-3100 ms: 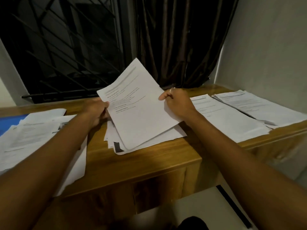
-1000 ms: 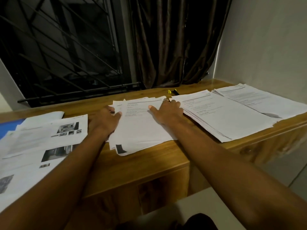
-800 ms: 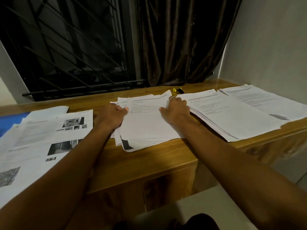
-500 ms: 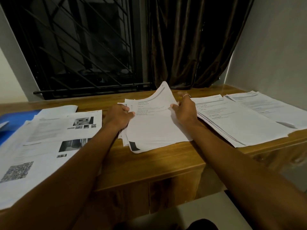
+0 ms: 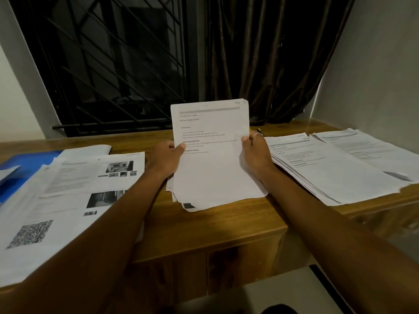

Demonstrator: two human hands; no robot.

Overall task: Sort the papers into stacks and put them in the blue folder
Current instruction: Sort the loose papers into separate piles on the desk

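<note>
**Sheet (image 5: 210,137) off the pile (image 5: 189,205), up for sorting**

Item. One printed sheet with text headings ("TASK DESCRIPTION" is legible). Its top half is upright and faces the person, and its lower end trails onto the pile at the middle of the desk (image 5: 215,225). Whether a second sheet rides behind it cannot be told.

Hold. The left hand (image 5: 166,158) pinches the left edge, thumb on the printed face. The right hand (image 5: 255,152), with a ring on one finger, pinches the right edge the same way. Both grip at mid-height, which keeps the page flat and its headings readable. This is judged a reading hold, to decide which stack it joins.

Pile. Loosely squared, with edges fanned at the near left corner. A dark printed patch shows on a lower page. Judged the unsorted remainder.

Stacks. The photo stack (image 5: 74,191) lies to the left: pages with pictures and a QR block. The text stack (image 5: 328,171) lies just right of the right hand. A far stack (image 5: 371,150) beyond it overlaps the text stack's edge. The sheet's layout resembles the text stack's top page, so that is the likely destination.

Folder (image 5: 25,162). Blue, at the far left of the desk, partly under the photo stack. Whether it holds anything cannot be told. Filing is judged not yet begun.

Surroundings. A barred window (image 5: 113,64) and a dark curtain (image 5: 272,53) stand behind the desk.
</note>
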